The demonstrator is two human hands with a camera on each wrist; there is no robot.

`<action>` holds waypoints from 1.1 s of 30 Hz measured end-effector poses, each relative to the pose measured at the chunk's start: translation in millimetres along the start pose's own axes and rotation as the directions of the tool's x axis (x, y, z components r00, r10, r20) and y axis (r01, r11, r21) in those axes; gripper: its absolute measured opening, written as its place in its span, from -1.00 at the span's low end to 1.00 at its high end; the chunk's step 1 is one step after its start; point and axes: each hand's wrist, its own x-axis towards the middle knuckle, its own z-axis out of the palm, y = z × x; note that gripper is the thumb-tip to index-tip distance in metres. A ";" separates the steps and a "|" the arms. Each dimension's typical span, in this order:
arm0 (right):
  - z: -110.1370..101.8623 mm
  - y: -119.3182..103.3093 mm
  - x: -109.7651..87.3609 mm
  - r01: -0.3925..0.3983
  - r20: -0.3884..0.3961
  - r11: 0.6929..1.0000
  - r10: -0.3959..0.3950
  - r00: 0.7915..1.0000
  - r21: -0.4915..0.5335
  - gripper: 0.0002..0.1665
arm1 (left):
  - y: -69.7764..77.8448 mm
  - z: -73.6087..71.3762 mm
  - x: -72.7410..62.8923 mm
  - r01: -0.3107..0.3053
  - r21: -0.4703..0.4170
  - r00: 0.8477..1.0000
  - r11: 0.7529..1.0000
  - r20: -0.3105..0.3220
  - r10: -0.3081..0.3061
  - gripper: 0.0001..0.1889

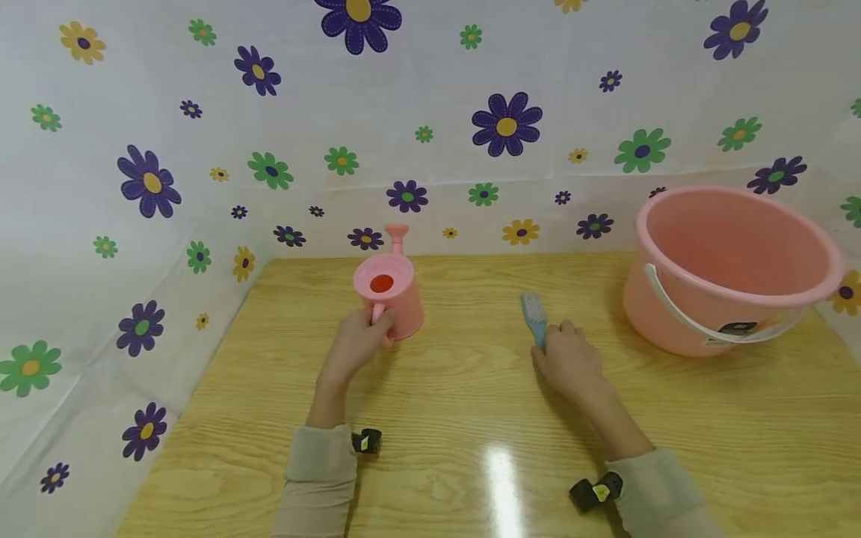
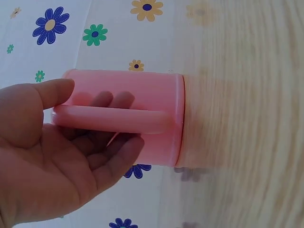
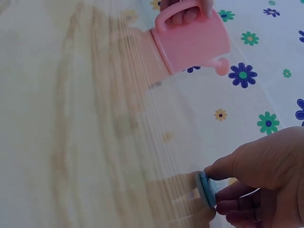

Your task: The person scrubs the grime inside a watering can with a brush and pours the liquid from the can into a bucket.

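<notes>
A pink watering can (image 1: 403, 308) stands upright on the wooden table, its sprinkler spout pointing to the back. My left hand (image 1: 354, 345) is at its rear handle (image 2: 114, 118); in the left wrist view the fingers curl through the handle's loop, with the thumb at its top end. To the right, my right hand (image 1: 570, 360) pinches the handle of a small blue brush (image 1: 535, 317), whose pale bristled head points away from me. The right wrist view shows the blue handle (image 3: 205, 189) edge-on between thumb and fingers.
A large pink bucket (image 1: 673, 329) with a white bail handle (image 1: 693, 323) stands at the right, beyond my right hand. White sheeting (image 1: 437, 67) printed with flowers hangs behind the wooden table (image 1: 437, 418) and along its left side.
</notes>
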 end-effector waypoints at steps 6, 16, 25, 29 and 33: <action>7.8 0.9 0.8 0.007 -0.059 0.997 -0.011 0.998 -0.073 -0.70 | -5.7 1.2 1.6 0.000 -0.086 1.000 0.996 0.017 0.002 -0.64; 9.9 -1.6 0.9 -0.066 -0.151 0.990 0.047 0.987 -0.122 -0.80 | -8.9 3.3 9.5 -0.004 -0.183 1.000 0.983 -0.029 -0.001 -0.69; 1.5 10.2 4.0 -0.122 -0.062 0.993 0.122 0.991 0.006 -0.79 | -15.8 7.3 17.9 -0.023 -0.249 0.988 0.968 -0.152 -0.016 -0.75; -3.2 11.0 4.1 -0.146 -0.004 0.988 0.146 0.989 0.057 -0.76 | -19.6 6.1 18.4 -0.019 -0.221 0.975 0.975 -0.219 -0.031 -0.74; -5.0 11.5 4.5 -0.157 0.030 0.985 0.155 0.988 0.076 -0.75 | -20.3 4.9 18.3 -0.026 -0.202 0.967 0.979 -0.253 -0.026 -0.73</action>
